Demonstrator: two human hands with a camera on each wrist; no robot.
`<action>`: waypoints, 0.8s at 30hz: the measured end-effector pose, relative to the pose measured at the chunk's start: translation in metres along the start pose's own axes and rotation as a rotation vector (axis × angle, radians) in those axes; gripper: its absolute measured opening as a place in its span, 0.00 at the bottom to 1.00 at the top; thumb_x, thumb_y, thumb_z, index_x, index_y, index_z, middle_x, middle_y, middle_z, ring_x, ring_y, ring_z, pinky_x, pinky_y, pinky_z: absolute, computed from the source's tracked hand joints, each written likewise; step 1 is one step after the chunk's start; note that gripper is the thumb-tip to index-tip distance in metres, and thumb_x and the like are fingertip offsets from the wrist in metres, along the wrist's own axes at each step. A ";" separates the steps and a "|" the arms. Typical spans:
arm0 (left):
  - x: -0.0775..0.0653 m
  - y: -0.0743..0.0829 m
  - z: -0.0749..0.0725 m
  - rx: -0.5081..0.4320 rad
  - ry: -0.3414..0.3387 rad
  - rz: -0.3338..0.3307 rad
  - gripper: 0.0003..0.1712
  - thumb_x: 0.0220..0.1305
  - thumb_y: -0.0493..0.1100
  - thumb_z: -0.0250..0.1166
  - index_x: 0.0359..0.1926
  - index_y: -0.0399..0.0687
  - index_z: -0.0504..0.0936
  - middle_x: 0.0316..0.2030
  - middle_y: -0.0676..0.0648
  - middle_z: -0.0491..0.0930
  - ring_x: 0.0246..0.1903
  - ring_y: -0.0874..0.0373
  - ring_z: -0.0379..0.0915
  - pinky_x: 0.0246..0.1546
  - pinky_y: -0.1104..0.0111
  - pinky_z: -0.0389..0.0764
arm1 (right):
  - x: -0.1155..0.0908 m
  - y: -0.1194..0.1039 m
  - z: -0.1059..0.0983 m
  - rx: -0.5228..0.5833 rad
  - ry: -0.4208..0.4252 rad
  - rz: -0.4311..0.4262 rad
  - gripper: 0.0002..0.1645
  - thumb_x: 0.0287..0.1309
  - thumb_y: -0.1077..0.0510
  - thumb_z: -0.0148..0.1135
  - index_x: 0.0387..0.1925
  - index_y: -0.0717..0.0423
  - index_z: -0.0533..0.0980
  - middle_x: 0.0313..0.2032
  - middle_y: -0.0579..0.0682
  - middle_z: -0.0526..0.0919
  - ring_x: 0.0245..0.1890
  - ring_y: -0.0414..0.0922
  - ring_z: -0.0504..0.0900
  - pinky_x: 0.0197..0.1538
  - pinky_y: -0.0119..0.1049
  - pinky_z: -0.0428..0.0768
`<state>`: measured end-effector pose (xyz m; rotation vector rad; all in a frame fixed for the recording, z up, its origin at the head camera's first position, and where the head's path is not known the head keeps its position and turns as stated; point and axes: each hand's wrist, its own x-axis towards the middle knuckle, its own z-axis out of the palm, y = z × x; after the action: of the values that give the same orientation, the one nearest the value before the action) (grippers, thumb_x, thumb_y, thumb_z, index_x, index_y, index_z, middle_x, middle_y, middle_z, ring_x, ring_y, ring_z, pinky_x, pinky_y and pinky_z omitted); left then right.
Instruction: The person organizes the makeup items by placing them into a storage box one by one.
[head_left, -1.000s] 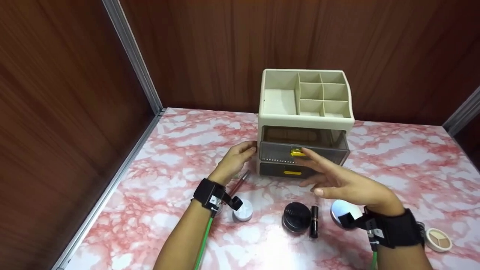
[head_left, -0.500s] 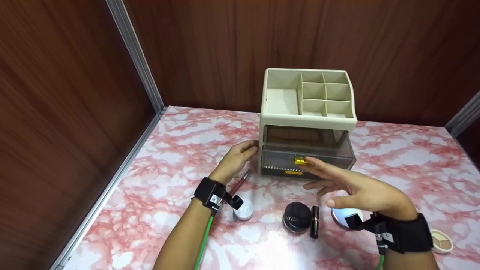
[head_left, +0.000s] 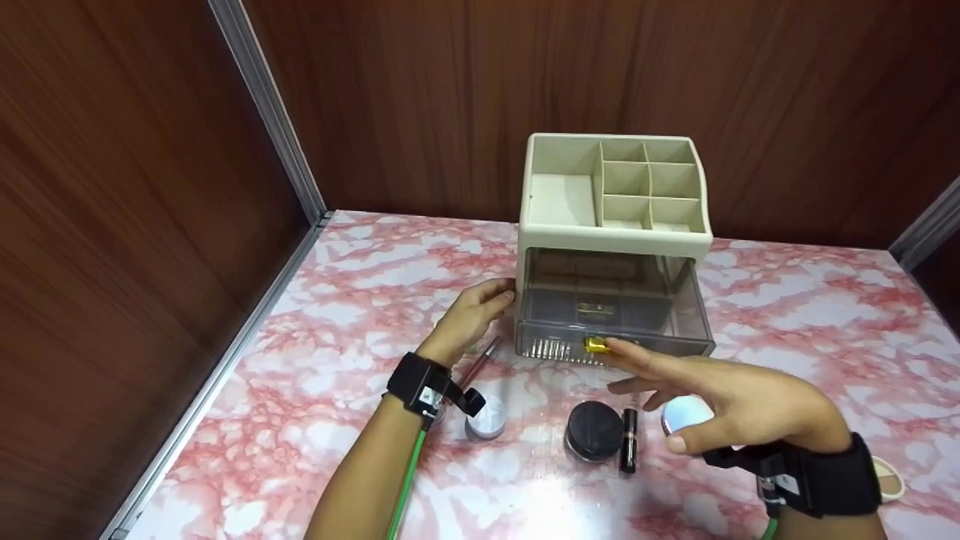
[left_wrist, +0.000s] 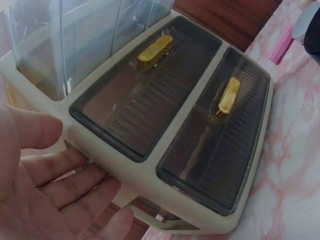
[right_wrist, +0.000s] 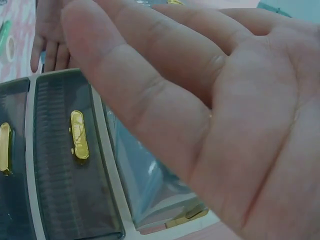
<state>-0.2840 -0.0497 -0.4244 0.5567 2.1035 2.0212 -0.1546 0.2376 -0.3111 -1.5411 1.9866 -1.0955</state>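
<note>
A cream makeup organizer (head_left: 615, 238) stands on the table, its top drawer (head_left: 675, 346) pulled out. The fingertips of my right hand (head_left: 739, 397) touch the gold handle (head_left: 597, 345) on that drawer, fingers mostly straight and thumb apart. Against the organizer's left side rests my left hand (head_left: 466, 322). In the left wrist view its fingers (left_wrist: 75, 187) lie at the side frame, some tips hidden behind the edge. Two dark lower drawers (left_wrist: 165, 85) are closed there, each with a gold handle. The right wrist view is largely filled by my right palm (right_wrist: 265, 115).
In front of the organizer lie a black round jar (head_left: 594, 431), a black lipstick-like tube (head_left: 628, 441) and a white-lidded jar (head_left: 486, 420). A slim reddish stick (head_left: 480, 362) is beside my left hand. A shiny round compact (head_left: 684, 415) and a cream palette (head_left: 890, 480) sit at right.
The top drawer has slid farther out toward me, with my right hand moving back along with its handle. My left hand has stayed at the organizer's side.
</note>
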 end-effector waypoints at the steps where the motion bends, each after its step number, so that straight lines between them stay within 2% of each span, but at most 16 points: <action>1: 0.000 0.000 0.001 0.003 -0.001 -0.002 0.20 0.64 0.45 0.52 0.55 0.41 0.70 0.48 0.49 0.74 0.49 0.57 0.69 0.53 0.60 0.64 | 0.000 -0.001 0.001 -0.024 0.000 0.008 0.50 0.50 0.67 0.60 0.65 0.70 0.38 0.65 0.64 0.49 0.56 0.56 0.65 0.48 0.44 0.72; 5: 0.000 0.000 0.001 0.016 0.013 -0.014 0.20 0.64 0.44 0.52 0.55 0.40 0.70 0.49 0.48 0.74 0.49 0.58 0.68 0.52 0.64 0.67 | 0.000 -0.005 0.004 -0.110 -0.002 0.018 0.51 0.50 0.64 0.62 0.65 0.70 0.39 0.64 0.62 0.52 0.57 0.56 0.64 0.45 0.42 0.75; 7: -0.001 0.005 0.002 0.020 0.010 -0.019 0.20 0.65 0.42 0.52 0.55 0.39 0.69 0.49 0.47 0.73 0.49 0.57 0.69 0.51 0.65 0.67 | 0.000 -0.006 0.004 -0.137 -0.001 0.013 0.50 0.50 0.64 0.62 0.64 0.71 0.40 0.64 0.61 0.53 0.56 0.55 0.65 0.44 0.42 0.76; 10: -0.005 0.016 0.003 0.024 -0.019 -0.025 0.20 0.65 0.41 0.50 0.56 0.36 0.68 0.50 0.44 0.73 0.49 0.56 0.68 0.51 0.66 0.67 | -0.002 -0.007 0.005 -0.146 -0.002 0.026 0.50 0.51 0.63 0.61 0.65 0.70 0.41 0.64 0.61 0.53 0.54 0.53 0.68 0.43 0.41 0.76; 13: -0.010 0.026 0.003 0.040 -0.019 -0.019 0.20 0.65 0.40 0.50 0.56 0.33 0.67 0.50 0.43 0.72 0.49 0.55 0.68 0.52 0.65 0.67 | -0.002 -0.006 0.006 -0.155 -0.003 0.054 0.49 0.52 0.61 0.61 0.65 0.67 0.40 0.64 0.59 0.53 0.52 0.49 0.71 0.45 0.41 0.75; 17: -0.011 0.023 0.000 0.043 -0.002 -0.013 0.20 0.65 0.41 0.51 0.55 0.35 0.69 0.49 0.43 0.73 0.49 0.54 0.68 0.52 0.63 0.66 | -0.006 -0.001 0.006 -0.140 -0.011 0.065 0.49 0.53 0.60 0.60 0.66 0.65 0.40 0.63 0.55 0.57 0.51 0.47 0.73 0.48 0.40 0.73; 19: -0.008 0.016 0.000 0.061 -0.012 -0.003 0.20 0.64 0.43 0.52 0.54 0.37 0.70 0.49 0.45 0.73 0.49 0.55 0.68 0.52 0.63 0.66 | -0.012 -0.002 0.005 -0.155 0.002 0.043 0.48 0.53 0.58 0.60 0.66 0.66 0.42 0.62 0.54 0.61 0.51 0.48 0.73 0.49 0.41 0.72; 21: -0.005 0.007 0.000 0.102 -0.015 0.020 0.20 0.63 0.45 0.55 0.54 0.41 0.71 0.48 0.48 0.74 0.49 0.56 0.68 0.52 0.65 0.66 | -0.018 -0.006 0.002 -0.156 0.026 -0.015 0.46 0.53 0.58 0.59 0.64 0.70 0.45 0.59 0.55 0.65 0.50 0.49 0.74 0.48 0.41 0.73; 24: -0.002 -0.003 0.001 0.245 -0.007 0.076 0.21 0.61 0.45 0.57 0.55 0.46 0.71 0.47 0.51 0.75 0.47 0.60 0.69 0.50 0.69 0.68 | -0.024 -0.016 -0.002 -0.169 0.134 -0.144 0.39 0.53 0.60 0.58 0.60 0.76 0.53 0.53 0.60 0.71 0.46 0.52 0.76 0.46 0.40 0.74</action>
<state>-0.2820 -0.0496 -0.4280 0.6892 2.3771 1.8062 -0.1385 0.2595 -0.3008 -1.7637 2.1324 -1.1382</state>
